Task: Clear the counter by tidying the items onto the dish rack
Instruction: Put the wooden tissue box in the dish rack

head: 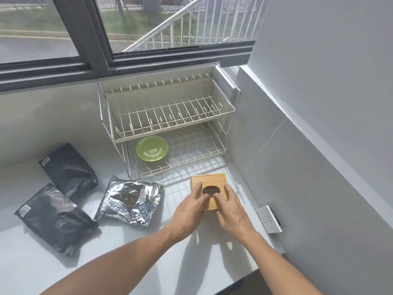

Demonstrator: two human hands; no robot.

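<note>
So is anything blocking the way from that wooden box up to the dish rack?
Nothing visible. Both the left hand and right hand rest on the wooden box, and the counter strip between it and the dish rack is bare. The green plate fills only the lower tier's left end; the upper tier is empty.

Window [148,24]: dark frame running across the top, showing grass, a road and white railings [191,28] outside.
Walls [329,60]: pale grey, meeting in a corner at right, the lower part tiled.
Counter [170,262]: pale grey surface, stretching from the window wall toward the viewer.
Socket [269,219]: white plate sitting on the right wall just above the counter.
Light: daylight coming through the window, casting sharp shadows on the counter.
</note>
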